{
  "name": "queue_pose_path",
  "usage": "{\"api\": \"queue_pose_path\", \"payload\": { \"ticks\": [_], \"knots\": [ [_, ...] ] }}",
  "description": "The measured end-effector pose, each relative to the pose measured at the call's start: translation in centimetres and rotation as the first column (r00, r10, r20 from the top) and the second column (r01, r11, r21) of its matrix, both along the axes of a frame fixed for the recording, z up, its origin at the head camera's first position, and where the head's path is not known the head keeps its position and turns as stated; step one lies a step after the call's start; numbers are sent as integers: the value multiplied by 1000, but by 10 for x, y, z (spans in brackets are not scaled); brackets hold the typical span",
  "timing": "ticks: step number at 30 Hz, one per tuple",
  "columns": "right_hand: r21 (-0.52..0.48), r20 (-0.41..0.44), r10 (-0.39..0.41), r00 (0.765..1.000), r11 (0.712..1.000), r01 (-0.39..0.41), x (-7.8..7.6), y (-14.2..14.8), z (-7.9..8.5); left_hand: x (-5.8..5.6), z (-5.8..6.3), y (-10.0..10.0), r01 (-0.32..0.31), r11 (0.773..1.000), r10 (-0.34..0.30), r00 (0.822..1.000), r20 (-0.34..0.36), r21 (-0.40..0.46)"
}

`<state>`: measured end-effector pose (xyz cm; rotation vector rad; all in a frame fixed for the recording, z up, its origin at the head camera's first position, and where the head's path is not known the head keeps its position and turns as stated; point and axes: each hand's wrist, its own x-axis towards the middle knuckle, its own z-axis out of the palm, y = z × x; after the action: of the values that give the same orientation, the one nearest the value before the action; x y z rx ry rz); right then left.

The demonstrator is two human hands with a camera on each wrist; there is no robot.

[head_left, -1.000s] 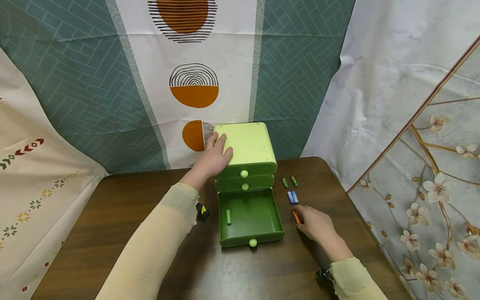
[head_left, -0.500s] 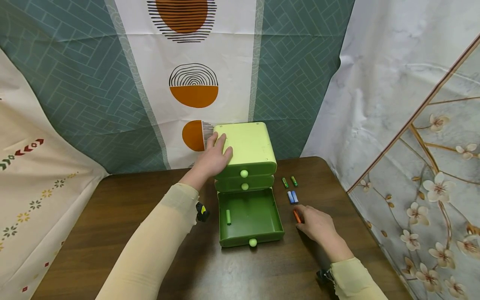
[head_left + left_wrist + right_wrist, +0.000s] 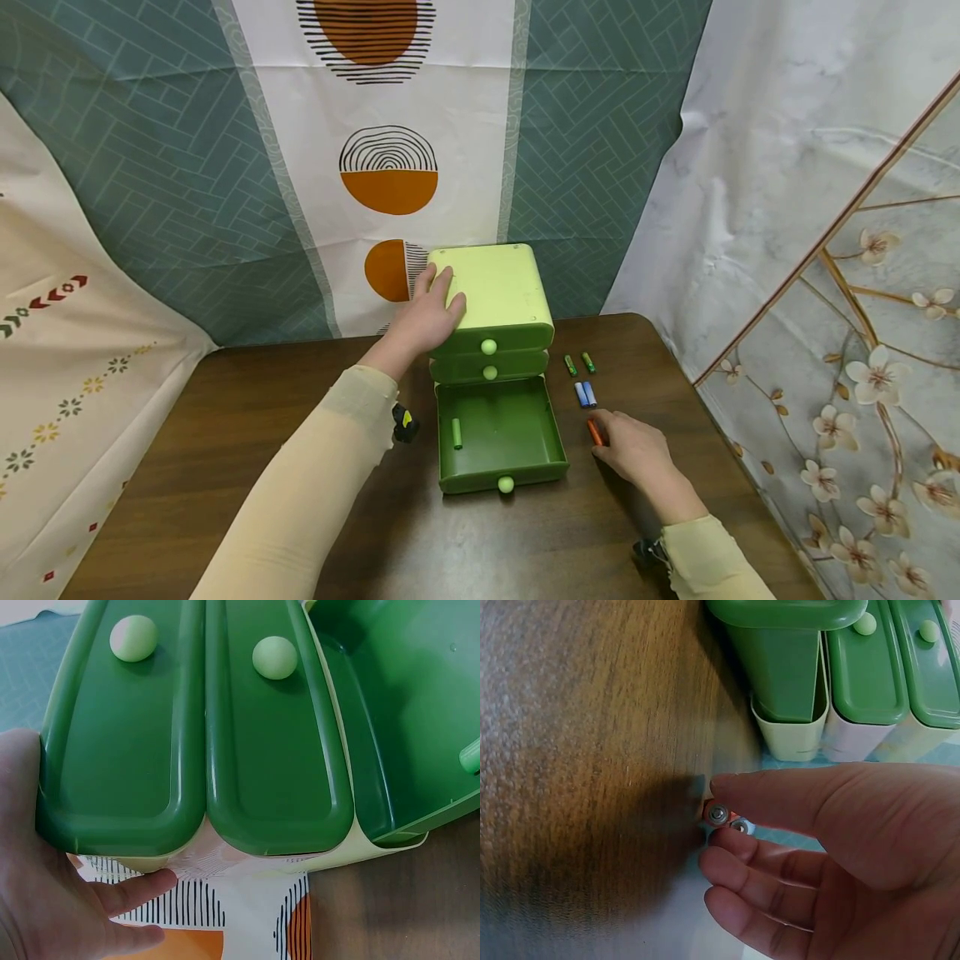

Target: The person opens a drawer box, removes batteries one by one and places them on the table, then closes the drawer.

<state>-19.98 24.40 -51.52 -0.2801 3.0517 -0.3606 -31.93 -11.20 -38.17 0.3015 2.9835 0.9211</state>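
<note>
A small cabinet with a pale yellow-green top (image 3: 491, 283) stands on the table, its bottom drawer (image 3: 517, 425) pulled out. One green battery (image 3: 457, 434) lies inside that drawer. My left hand (image 3: 426, 319) rests against the cabinet's upper left edge, fingers spread; in the left wrist view its fingers lie along the side. To the right of the drawer, my right hand (image 3: 633, 446) pinches an orange battery (image 3: 595, 432) between thumb and fingers, low at the table. The right wrist view shows the battery's metal end (image 3: 717, 814) between them.
Two blue-and-white batteries (image 3: 586, 394) lie side by side just beyond my right hand. Farther back are two small green batteries (image 3: 579, 364). The two upper drawers (image 3: 490, 367) are pushed in. Patterned cloth (image 3: 600, 167) hangs behind and beside the table.
The orange battery has shifted slightly to the right, toward my right palm. My left hand, the cabinet and the other batteries have stayed in place.
</note>
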Motion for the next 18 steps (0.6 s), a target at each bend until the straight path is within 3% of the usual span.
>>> {"api": "queue_pose_path", "payload": {
  "ticks": [18],
  "knots": [
    [7, -7, -13, 1000, 1000, 13, 0, 1, 4, 0, 1, 0, 4, 1000, -4, 1000, 12, 8]
  ]
}}
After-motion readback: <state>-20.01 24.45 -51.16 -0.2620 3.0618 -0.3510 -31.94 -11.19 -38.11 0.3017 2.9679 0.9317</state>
